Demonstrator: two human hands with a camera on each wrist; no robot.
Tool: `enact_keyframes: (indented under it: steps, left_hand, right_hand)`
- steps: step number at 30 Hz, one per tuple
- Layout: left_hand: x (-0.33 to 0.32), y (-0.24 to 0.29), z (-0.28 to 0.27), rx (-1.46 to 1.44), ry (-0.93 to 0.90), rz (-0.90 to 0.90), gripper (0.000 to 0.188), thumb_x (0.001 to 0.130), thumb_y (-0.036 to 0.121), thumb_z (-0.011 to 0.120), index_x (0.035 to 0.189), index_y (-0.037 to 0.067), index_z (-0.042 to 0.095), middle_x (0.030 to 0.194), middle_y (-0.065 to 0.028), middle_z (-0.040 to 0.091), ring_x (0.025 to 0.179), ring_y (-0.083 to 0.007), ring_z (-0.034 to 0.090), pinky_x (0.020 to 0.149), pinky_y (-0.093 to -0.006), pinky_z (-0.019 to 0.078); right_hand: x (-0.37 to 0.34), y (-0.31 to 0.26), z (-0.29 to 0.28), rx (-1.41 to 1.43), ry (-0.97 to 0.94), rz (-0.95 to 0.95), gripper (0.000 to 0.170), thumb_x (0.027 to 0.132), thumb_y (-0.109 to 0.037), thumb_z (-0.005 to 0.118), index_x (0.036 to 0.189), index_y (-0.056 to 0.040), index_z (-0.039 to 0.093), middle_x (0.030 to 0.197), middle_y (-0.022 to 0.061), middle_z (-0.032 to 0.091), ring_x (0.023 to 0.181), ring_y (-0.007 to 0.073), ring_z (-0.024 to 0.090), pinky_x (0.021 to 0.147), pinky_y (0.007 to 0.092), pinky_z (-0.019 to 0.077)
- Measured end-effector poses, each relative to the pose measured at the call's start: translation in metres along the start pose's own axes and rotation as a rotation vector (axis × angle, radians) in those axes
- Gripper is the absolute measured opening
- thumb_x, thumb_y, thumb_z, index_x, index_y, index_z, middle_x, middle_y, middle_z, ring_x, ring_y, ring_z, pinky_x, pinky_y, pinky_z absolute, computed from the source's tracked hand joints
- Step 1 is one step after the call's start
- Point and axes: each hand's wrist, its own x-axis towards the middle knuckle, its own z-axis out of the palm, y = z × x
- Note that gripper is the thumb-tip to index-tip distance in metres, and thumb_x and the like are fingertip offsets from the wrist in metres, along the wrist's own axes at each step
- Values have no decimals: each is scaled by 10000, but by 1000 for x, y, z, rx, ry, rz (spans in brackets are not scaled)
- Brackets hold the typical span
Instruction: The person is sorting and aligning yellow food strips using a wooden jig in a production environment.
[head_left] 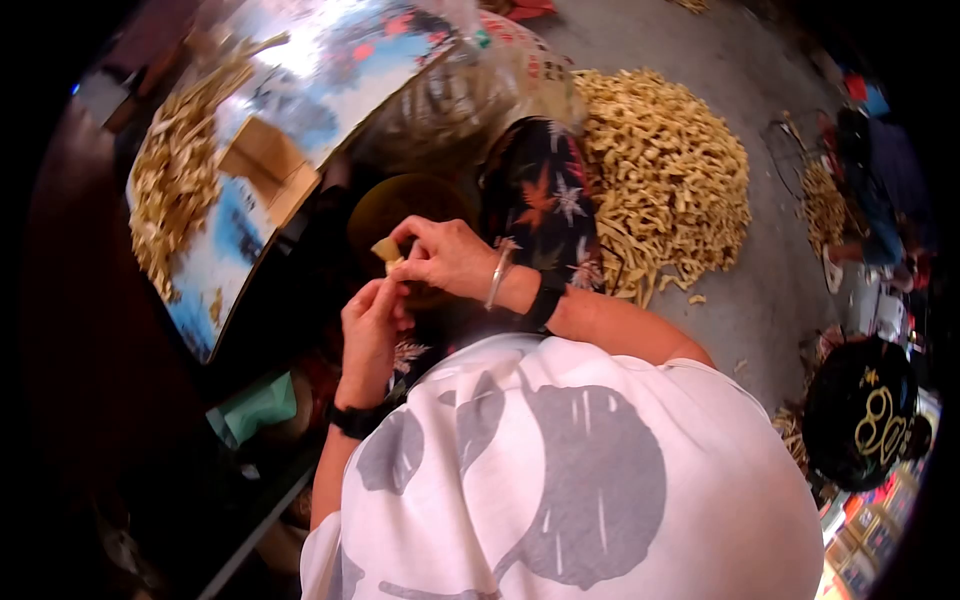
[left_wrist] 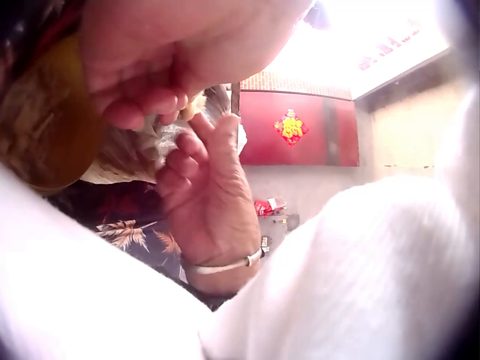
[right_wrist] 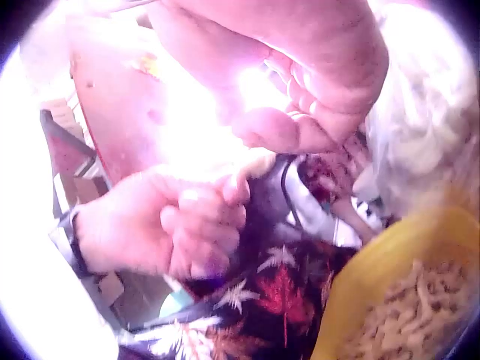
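A small pale yellow strip (head_left: 384, 250) is pinched between both hands, above the lap and close over a round yellow basin (head_left: 376, 203). My left hand (head_left: 368, 328) holds its lower end with thumb and fingertips. From the right, my right hand (head_left: 452, 258) pinches it with thumb and forefinger, a bracelet at the wrist. In the right wrist view the strip's pale end (right_wrist: 259, 163) shows between the fingertips of the two hands. Fingers hide most of it in the left wrist view.
Flat yellow strips (head_left: 180, 190) lie heaped on a painted table (head_left: 240, 225) at the left, beside a cardboard piece (head_left: 268, 165). A large pile of curled yellow pieces (head_left: 665, 175) covers the floor at the right. A clear plastic bag (head_left: 440, 110) stands ahead of the lap.
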Motion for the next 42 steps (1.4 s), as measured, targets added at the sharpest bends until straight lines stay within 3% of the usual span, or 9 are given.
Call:
enact_keyframes:
  steps: [6,7,10,17,23,26,30,35,42]
  left_hand:
    - [28,-6,-6,102,119,-10,292,987,129,554,1240,-17,581,779,-23,566,679,-104,540,631,-244,476]
    - [29,-3,1,146,173,-20,327,983,117,550,1281,-19,554,812,-36,578,709,-113,552,651,-249,486]
    - [32,1,12,305,186,-42,374,975,112,546,1324,-19,518,849,-52,590,741,-128,565,680,-256,492]
    - [42,-5,19,435,18,-236,329,980,145,557,1268,-12,573,843,-37,589,734,-126,563,695,-249,484]
    - [48,7,38,567,41,-273,295,980,142,564,1235,0,601,830,-29,583,721,-111,555,687,-236,480]
    - [54,5,41,554,41,-297,282,980,134,557,1223,-1,605,827,-28,583,723,-109,555,685,-235,483]
    - [66,6,52,507,41,-282,273,984,144,552,1208,-1,612,821,-23,590,724,-107,555,684,-235,476]
    - [79,34,106,690,-181,-70,274,984,163,563,1211,19,615,851,-5,604,731,-86,545,681,-218,458]
    - [70,59,230,759,-622,383,539,860,15,682,1362,40,485,1046,-43,631,732,-73,534,675,-223,465]
  right_hand:
    - [-48,10,-105,-239,706,-67,80,934,-116,613,972,-62,659,684,45,626,623,111,618,569,258,468]
    - [-65,33,-126,-260,749,112,95,934,-157,578,925,-88,642,710,92,657,635,237,665,573,344,506]
    - [-128,161,-177,-593,892,398,130,913,-116,524,927,-106,654,761,86,684,698,290,667,636,390,526]
    - [-131,252,-177,-583,259,1058,331,906,-45,524,1227,-66,603,1036,209,681,977,380,641,828,452,524]
    - [-115,350,-153,-880,258,729,228,926,-82,580,1130,18,602,1045,220,661,915,372,653,790,453,547]
    - [-120,345,-160,-790,-87,900,175,922,-117,583,1031,9,636,973,220,667,854,394,651,749,476,531]
    - [-147,276,-176,-673,319,613,239,924,-256,554,930,-30,632,796,217,642,763,424,614,651,488,480]
    - [-153,111,-240,-393,726,299,235,896,-252,656,914,-21,617,725,122,598,630,255,568,593,335,447]
    - [-147,-43,-267,8,620,-81,248,917,-270,694,906,-32,624,740,-37,557,678,58,490,595,239,405]
